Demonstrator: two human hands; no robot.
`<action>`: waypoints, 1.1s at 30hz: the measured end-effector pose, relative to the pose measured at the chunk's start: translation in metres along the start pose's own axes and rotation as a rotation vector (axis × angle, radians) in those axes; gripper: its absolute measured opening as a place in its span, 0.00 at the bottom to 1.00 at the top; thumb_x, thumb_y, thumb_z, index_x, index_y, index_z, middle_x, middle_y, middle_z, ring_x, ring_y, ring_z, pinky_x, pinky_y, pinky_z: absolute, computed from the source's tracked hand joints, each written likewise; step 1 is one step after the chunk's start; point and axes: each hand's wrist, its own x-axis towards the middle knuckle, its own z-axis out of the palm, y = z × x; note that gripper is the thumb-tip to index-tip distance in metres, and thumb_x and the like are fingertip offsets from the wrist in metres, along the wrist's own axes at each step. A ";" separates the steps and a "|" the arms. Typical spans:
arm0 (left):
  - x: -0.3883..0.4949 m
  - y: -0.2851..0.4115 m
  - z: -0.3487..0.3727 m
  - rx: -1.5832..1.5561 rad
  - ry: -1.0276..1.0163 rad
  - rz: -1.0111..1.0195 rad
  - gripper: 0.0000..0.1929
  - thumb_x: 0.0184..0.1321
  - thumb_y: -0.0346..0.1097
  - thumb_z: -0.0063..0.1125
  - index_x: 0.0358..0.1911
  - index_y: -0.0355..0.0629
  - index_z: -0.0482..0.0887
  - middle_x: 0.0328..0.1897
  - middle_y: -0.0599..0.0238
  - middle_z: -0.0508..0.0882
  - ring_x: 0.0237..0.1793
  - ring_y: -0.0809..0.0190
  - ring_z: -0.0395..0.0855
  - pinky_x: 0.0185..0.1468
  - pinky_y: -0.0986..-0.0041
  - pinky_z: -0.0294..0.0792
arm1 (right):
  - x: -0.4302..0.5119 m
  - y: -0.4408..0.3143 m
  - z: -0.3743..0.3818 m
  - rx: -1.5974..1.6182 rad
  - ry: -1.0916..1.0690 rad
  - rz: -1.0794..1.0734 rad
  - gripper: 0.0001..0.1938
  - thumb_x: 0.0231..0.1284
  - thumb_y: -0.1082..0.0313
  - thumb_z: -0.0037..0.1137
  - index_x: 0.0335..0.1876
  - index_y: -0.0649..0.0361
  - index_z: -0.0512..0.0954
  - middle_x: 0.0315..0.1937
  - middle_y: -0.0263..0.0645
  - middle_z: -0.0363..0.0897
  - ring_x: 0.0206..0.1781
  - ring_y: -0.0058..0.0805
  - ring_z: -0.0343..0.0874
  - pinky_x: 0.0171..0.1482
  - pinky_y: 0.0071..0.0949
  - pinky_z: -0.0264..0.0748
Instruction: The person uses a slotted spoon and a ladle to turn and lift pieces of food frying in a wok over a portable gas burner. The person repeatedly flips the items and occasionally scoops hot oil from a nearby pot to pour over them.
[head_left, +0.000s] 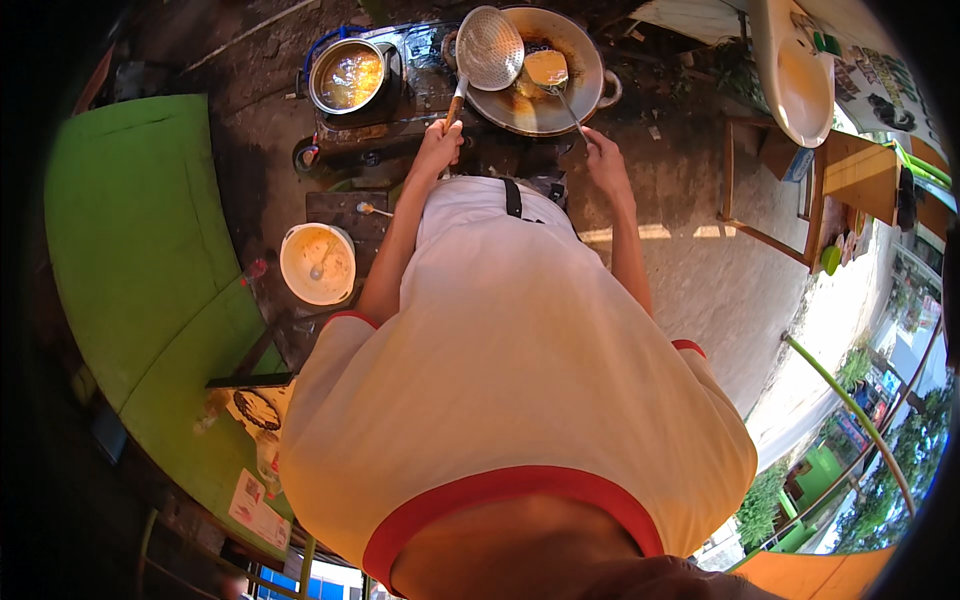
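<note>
My left hand grips the wooden handle of a perforated metal skimmer, whose round head is over the left side of a large wok. With my right hand I hold the thin metal handle of a spatula. The spatula's end meets a flat yellow-brown piece of food in the dark, oily middle of the wok. Left of the wok, a metal pot of yellow-brown liquid stands on the stove.
A white bucket with a ladle inside stands on a dark wooden surface at left, near a spoon. Beyond it is a large green panel. A white washbasin and a wooden table frame are at right.
</note>
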 end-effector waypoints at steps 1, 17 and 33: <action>-0.001 0.001 0.000 -0.048 -0.050 -0.011 0.11 0.75 0.44 0.52 0.46 0.43 0.73 0.24 0.76 0.71 0.17 0.76 0.64 0.21 0.79 0.59 | -0.001 -0.006 -0.001 0.000 0.018 -0.017 0.19 0.69 0.71 0.47 0.62 0.54 0.79 0.50 0.59 0.82 0.56 0.56 0.81 0.57 0.42 0.76; -0.015 0.013 -0.002 -0.492 -0.449 -0.288 0.14 0.79 0.41 0.45 0.54 0.36 0.75 0.20 0.80 0.60 0.15 0.78 0.56 0.19 0.82 0.51 | -0.016 -0.069 -0.008 -0.099 0.235 -0.248 0.19 0.73 0.74 0.48 0.65 0.55 0.78 0.22 0.52 0.64 0.23 0.33 0.61 0.30 0.31 0.66; -0.005 0.003 -0.003 -0.063 -0.045 0.057 0.12 0.74 0.45 0.54 0.43 0.45 0.71 0.25 0.74 0.73 0.17 0.77 0.66 0.20 0.78 0.60 | 0.013 -0.006 0.004 -0.104 0.013 0.068 0.20 0.67 0.71 0.46 0.63 0.54 0.79 0.51 0.57 0.83 0.57 0.57 0.81 0.59 0.44 0.76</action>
